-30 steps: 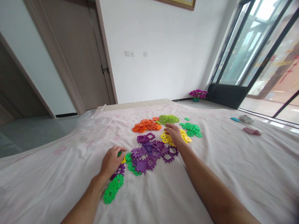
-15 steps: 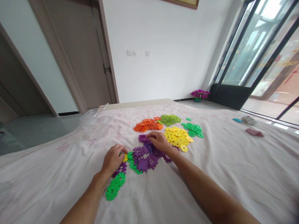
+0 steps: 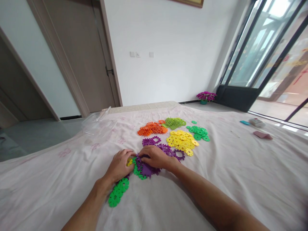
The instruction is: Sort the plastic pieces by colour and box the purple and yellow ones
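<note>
My left hand (image 3: 120,165) is curled, thumb and fingers around a yellow notched disc (image 3: 130,161). Just below it, a short run of green notched discs (image 3: 117,192) lies on the cloth, and the edge of a purple piece shows under the palm. My right hand (image 3: 155,157) is closed over the purple heap, fingertips gripping a tilted purple square notched piece (image 3: 139,162) close to my left fingers. Partly beneath it are a solid purple square (image 3: 146,170) and more green discs (image 3: 137,171). Other purple pieces (image 3: 165,148) are partly hidden by my right hand.
Beyond the hands lie piles of orange pieces (image 3: 152,128), light green pieces (image 3: 175,122), yellow discs (image 3: 182,141) and green discs (image 3: 198,132). A clear plastic bag (image 3: 97,123) is at the left. A pink folded item (image 3: 262,135) rests at the right.
My right hand has come from the far side of the purple heap toward me and leftward, and now holds a purple square beside my left hand. My left hand has shifted slightly rightward.
</note>
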